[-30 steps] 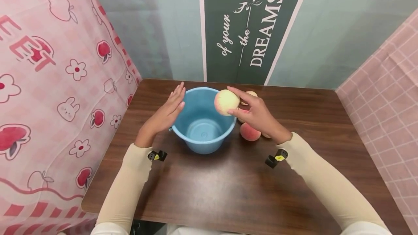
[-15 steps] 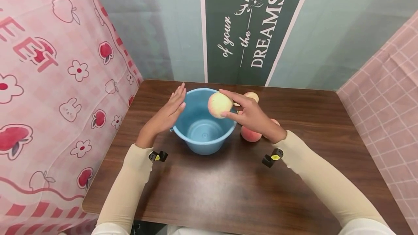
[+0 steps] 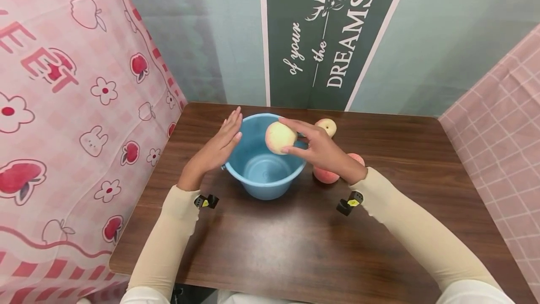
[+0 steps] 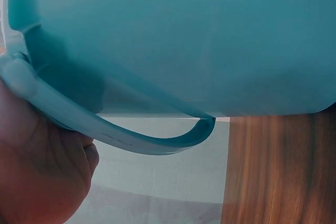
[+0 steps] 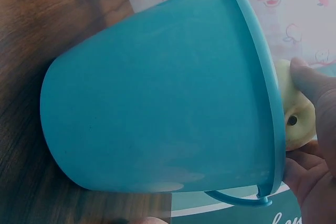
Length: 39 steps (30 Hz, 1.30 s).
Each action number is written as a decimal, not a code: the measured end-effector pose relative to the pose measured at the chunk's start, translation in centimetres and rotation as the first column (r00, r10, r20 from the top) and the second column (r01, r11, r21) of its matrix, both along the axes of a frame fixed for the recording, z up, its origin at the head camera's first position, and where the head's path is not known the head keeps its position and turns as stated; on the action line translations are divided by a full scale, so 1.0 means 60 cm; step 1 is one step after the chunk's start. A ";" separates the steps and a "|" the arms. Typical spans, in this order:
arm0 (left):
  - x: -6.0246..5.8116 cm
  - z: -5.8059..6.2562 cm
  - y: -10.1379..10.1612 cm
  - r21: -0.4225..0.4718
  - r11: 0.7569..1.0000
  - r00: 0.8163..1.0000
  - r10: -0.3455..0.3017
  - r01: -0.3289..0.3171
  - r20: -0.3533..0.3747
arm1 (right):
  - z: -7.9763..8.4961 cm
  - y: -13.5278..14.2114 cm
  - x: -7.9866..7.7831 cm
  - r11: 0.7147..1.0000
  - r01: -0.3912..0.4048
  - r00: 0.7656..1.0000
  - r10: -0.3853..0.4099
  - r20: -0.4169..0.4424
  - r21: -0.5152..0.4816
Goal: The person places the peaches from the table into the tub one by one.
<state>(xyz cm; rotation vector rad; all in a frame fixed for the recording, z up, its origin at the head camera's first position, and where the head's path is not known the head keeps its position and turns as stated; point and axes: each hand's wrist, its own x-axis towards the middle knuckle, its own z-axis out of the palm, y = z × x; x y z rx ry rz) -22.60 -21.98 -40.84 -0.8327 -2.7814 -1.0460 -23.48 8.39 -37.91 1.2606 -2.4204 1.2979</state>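
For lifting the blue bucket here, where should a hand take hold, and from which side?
Probably the bucket handle, which hangs down its left side by the left hand. Come from that side, swing it up over the open rim; the smooth tapered wall offers little grip.

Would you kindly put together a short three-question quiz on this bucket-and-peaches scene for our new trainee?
1. True or false: the right hand holds a peach above the opening of the blue bucket.
2. How many peaches lie on the table beside the bucket? A) none B) one C) two D) four
3. Fill in: the left hand rests with straight fingers against the bucket's ____ side, as the person sees it.

Key:
1. True; the pale peach sits between fingers and thumb over the rim.
2. C; one pale peach further back, one pinker peach partly hidden behind the right wrist.
3. Left.
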 end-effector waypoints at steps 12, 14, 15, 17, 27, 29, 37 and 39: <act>0.003 0.004 0.003 -0.006 1.000 1.000 0.015 -0.015 -0.005 | -0.001 -0.008 -0.002 0.995 0.013 0.999 -0.008 -0.051 0.096; 0.004 0.004 0.003 -0.004 1.000 1.000 0.015 -0.015 -0.001 | -0.002 -0.010 -0.001 0.994 0.017 0.999 -0.012 -0.048 0.104; 0.005 0.003 0.003 -0.004 1.000 1.000 0.015 -0.015 -0.001 | -0.003 -0.010 0.000 0.994 0.020 0.999 -0.015 -0.047 0.108; 0.005 0.003 0.002 -0.002 1.000 1.000 0.014 -0.014 -0.003 | -0.003 -0.012 0.002 0.992 0.028 0.999 -0.023 -0.047 0.125; 0.006 0.001 0.001 0.006 1.000 1.000 0.003 -0.003 -0.001 | -0.002 -0.019 0.007 0.977 0.046 0.997 -0.033 -0.067 0.208; 0.006 0.001 0.001 0.005 1.000 1.000 0.000 0.000 0.002 | -0.004 -0.019 0.007 0.977 0.047 0.995 -0.027 -0.100 0.206; 0.003 0.001 -0.002 -0.008 1.000 1.000 -0.019 0.019 0.006 | -0.014 -0.016 0.005 0.988 0.030 0.989 -0.008 -0.145 0.155; 0.003 0.000 -0.003 -0.009 1.000 1.000 -0.021 0.021 0.010 | -0.016 -0.016 0.005 0.989 0.026 0.990 -0.006 -0.141 0.143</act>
